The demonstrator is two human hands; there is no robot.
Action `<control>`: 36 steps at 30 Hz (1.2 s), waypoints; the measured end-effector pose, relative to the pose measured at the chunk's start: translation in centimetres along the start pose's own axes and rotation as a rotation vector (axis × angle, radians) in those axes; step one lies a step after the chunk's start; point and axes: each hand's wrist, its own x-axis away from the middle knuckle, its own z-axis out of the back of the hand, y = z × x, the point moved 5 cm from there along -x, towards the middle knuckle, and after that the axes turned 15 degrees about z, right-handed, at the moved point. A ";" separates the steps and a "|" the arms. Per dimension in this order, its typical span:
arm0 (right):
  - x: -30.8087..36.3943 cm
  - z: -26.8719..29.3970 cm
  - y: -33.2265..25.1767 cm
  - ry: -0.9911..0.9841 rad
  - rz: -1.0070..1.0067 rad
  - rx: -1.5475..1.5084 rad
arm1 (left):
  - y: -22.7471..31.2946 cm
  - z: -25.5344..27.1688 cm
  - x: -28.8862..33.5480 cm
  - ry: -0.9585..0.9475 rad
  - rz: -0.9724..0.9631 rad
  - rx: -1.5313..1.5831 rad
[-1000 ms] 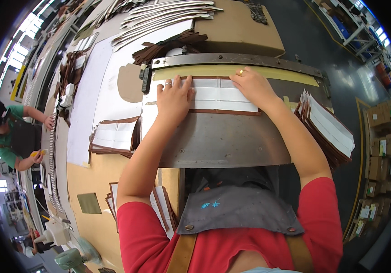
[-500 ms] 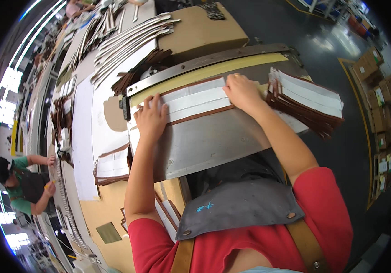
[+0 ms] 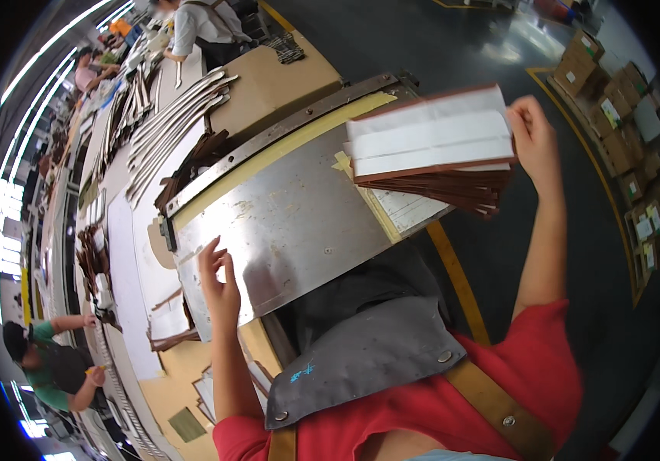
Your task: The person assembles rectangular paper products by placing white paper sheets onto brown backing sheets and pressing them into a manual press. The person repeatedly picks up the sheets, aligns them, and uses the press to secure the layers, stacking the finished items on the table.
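At the right, my right hand [image 3: 535, 140] grips the right end of a flat white panel with brown edges [image 3: 431, 131]. The panel lies over a fanned stack of similar brown-edged pieces [image 3: 453, 189] on the right end of the work surface. My left hand [image 3: 220, 278] hovers over the left part of a bare metal plate [image 3: 291, 223], fingers apart and holding nothing. Along the plate's far side runs a metal bar [image 3: 268, 142], with a yellow strip in front of it.
Left of the plate is a smaller stack of white, brown-edged pieces [image 3: 170, 319]. Long pale strips [image 3: 172, 127] and a cardboard surface [image 3: 268, 84] are beyond the bar. Co-workers [image 3: 57, 357] are at the left and far side. Cartons [image 3: 614, 115] stand at the right.
The panel that both hands pressed on the plate is now over the right-hand stack, held by my right hand. My left hand has let go and come nearer. The view has shifted.
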 end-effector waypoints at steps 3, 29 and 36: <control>-0.1 -0.6 0.3 -0.247 0.082 0.420 | 4.8 -4.9 4.6 -0.275 -0.049 0.133; 13.1 -25.6 -33.4 -1.222 0.829 -0.355 | -2.3 -2.3 21.0 0.257 0.575 1.125; 16.0 -29.4 -41.9 -1.531 0.698 -1.007 | -7.4 9.4 25.6 0.766 0.524 1.494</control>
